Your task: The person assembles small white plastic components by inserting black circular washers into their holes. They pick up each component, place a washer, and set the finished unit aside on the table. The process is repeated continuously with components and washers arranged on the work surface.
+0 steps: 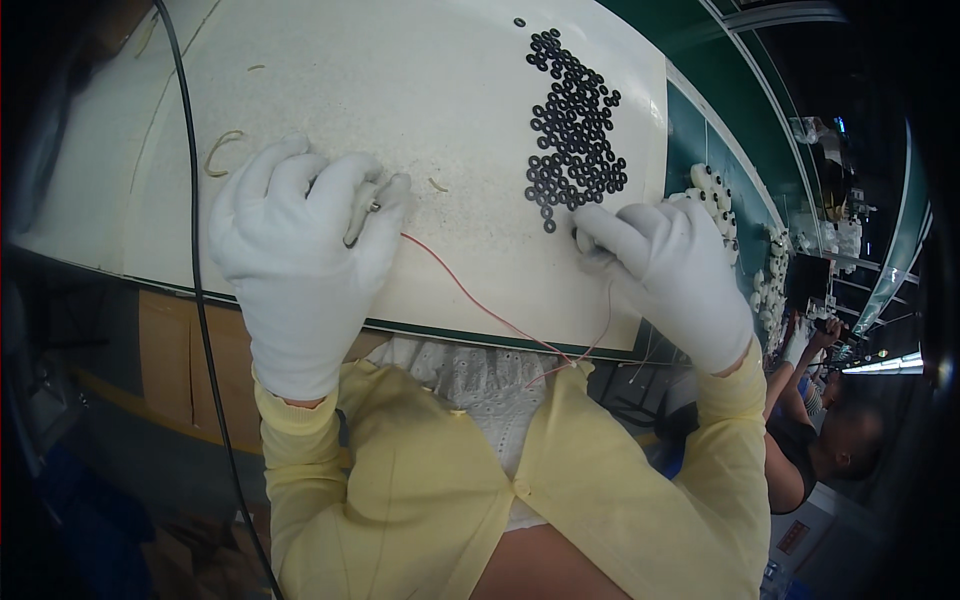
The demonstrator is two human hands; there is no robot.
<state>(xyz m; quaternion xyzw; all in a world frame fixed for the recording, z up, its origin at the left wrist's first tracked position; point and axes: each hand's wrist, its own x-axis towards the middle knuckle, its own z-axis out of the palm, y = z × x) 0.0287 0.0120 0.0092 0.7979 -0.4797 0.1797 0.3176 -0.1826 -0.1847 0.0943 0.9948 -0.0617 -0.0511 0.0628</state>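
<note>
My left hand (305, 235), in a white glove, is closed around a small pale grey part (362, 212) with a shiny metal bit at its end. Fingers cover most of that part. A thin red wire (465, 290) starts beside my left thumb and runs across the table edge toward my lap. My right hand (668, 262), gloved too, has its fingertips pinched at the near end of a spread of small black rings (575, 130). Something dark, apparently one black ring (576, 234), shows at those fingertips, partly hidden and slightly blurred.
The white tabletop (440, 90) carries a curled pale strip (215, 150) and small scraps. A black cable (193, 190) hangs down on the left. Right of the table lie many white parts (712, 195) on a green surface. Another person (815, 440) sits farther right.
</note>
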